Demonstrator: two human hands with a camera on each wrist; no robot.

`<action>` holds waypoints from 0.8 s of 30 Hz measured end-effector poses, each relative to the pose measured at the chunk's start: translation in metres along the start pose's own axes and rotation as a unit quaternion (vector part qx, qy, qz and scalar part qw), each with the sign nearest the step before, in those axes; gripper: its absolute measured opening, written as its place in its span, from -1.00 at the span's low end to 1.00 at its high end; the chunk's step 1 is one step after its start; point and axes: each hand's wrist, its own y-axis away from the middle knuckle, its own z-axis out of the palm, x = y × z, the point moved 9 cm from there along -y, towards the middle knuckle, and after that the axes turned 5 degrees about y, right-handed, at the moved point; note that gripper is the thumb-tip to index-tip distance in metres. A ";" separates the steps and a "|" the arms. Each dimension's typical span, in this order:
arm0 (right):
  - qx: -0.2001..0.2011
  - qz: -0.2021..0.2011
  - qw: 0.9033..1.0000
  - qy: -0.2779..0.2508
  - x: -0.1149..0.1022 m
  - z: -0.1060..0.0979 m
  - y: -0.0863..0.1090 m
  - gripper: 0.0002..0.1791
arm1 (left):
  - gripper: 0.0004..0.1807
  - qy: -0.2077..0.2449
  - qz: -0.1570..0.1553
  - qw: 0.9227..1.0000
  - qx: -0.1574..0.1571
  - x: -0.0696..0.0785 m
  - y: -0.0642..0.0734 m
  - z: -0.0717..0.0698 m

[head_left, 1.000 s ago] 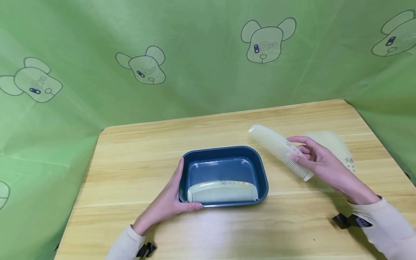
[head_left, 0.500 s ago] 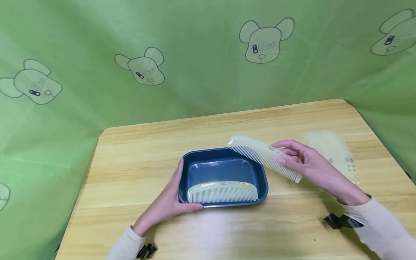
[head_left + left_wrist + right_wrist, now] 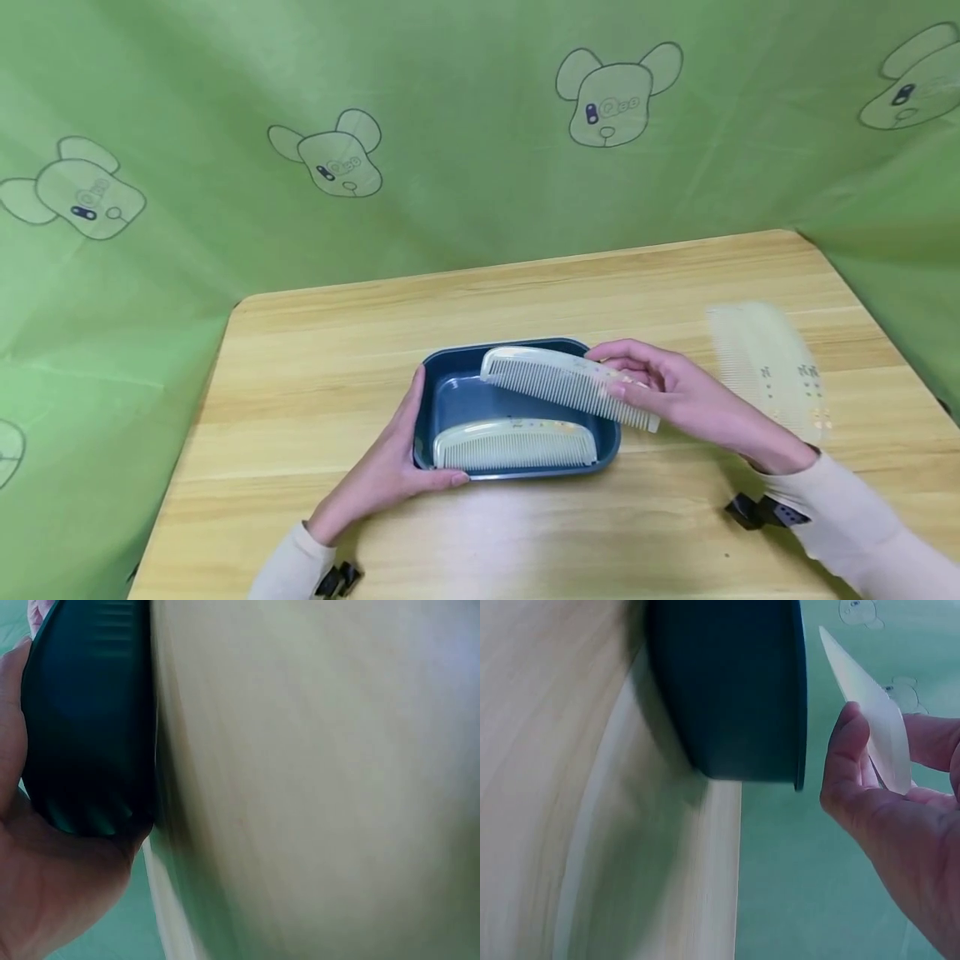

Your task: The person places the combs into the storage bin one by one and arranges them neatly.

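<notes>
A pale comb (image 3: 558, 379) with a small flower print is pinched at its right end between the thumb and fingers of my right hand (image 3: 660, 387). It slants over the right part of a dark blue plastic box (image 3: 425, 417), teeth toward me. Inside the box, along the near wall, lies a second pale comb (image 3: 517, 443). My left hand (image 3: 386, 462) grips the box's left end, with the thumb along its front wall. The left wrist view shows that hand (image 3: 60, 877) against the box's dark outer side (image 3: 90, 727). In the right wrist view, the held comb (image 3: 877, 720) appears nearly edge-on, above rim level.
More pale, see-through combs (image 3: 768, 358) lie overlapping on the wooden table (image 3: 315, 358) at the right, beyond my right forearm. A green curtain (image 3: 465, 192) printed with bear heads hangs behind the table and along both sides.
My right hand has carried its comb left from the table's right side to over the box, turning it closer to level. My left hand and the box stay in place.
</notes>
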 end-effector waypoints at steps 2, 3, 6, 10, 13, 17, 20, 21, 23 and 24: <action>-0.010 -0.006 1.000 -0.003 -0.001 0.005 -0.002 -0.55 | 0.63 -0.002 0.001 1.000 -0.001 0.000 0.000 0.000; -0.015 -0.008 1.000 -0.005 -0.002 0.008 -0.003 -0.55 | 0.63 -0.003 0.001 1.000 -0.001 0.000 -0.001 0.000; -0.032 -0.016 0.999 -0.006 -0.004 0.016 -0.008 -0.55 | 0.63 -0.005 -0.002 1.000 -0.002 0.000 0.000 0.000; -0.052 -0.018 0.998 -0.005 -0.005 0.026 -0.014 -0.58 | 0.63 -0.004 -0.005 1.000 -0.004 0.000 -0.001 0.000; -0.062 -0.014 0.998 0.002 -0.005 0.033 -0.019 -0.60 | 0.62 -0.004 -0.004 1.000 -0.004 0.001 -0.001 0.000; -0.080 -0.018 0.997 0.012 -0.006 0.046 -0.025 -0.63 | 0.63 -0.001 -0.001 1.000 -0.005 0.001 -0.002 0.000; -0.093 -0.028 0.995 0.021 -0.006 0.056 -0.028 -0.64 | 0.64 0.002 0.000 1.000 -0.003 0.001 -0.002 0.000; -0.095 -0.031 0.995 0.025 -0.007 0.059 -0.029 -0.64 | 0.64 0.002 0.000 1.000 -0.003 0.001 -0.001 0.000; -0.098 -0.030 0.994 0.033 -0.007 0.062 -0.031 -0.65 | 0.64 0.003 -0.001 1.000 -0.002 0.001 -0.001 0.000; -0.098 -0.031 0.994 0.040 -0.008 0.063 -0.031 -0.65 | 0.63 0.003 0.000 1.000 -0.002 0.001 -0.001 0.000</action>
